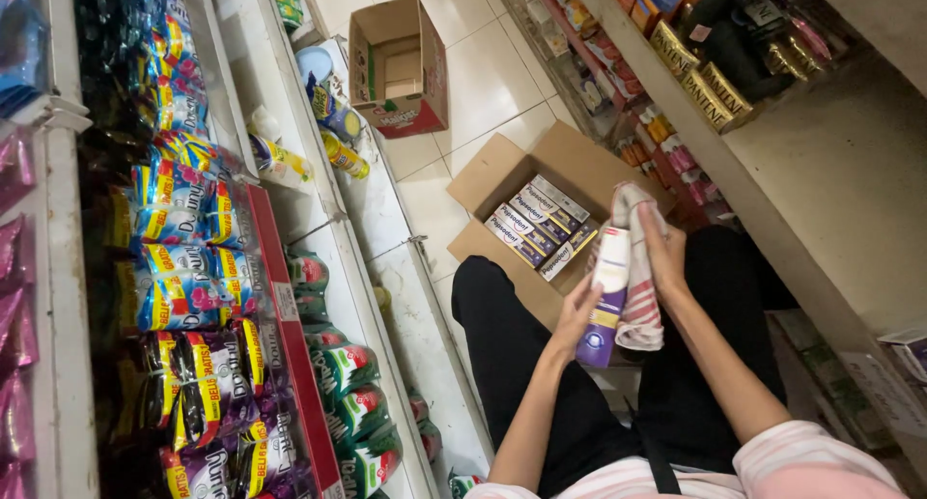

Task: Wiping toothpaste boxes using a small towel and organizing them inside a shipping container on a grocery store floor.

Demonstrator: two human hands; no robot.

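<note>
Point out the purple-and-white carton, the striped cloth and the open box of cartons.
purple-and-white carton (pixel 607 301), head view, front face.
striped cloth (pixel 640 311), head view, hanging folds.
open box of cartons (pixel 483 175), head view, left flap.

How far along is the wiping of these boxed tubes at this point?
Done: cannot tell, no wiped boxes show set apart. In hand: the left hand grips a purple-and-white carton while the right hand presses a striped cloth against it. Left: the open cardboard box on the floor holds about eight more cartons.
</note>
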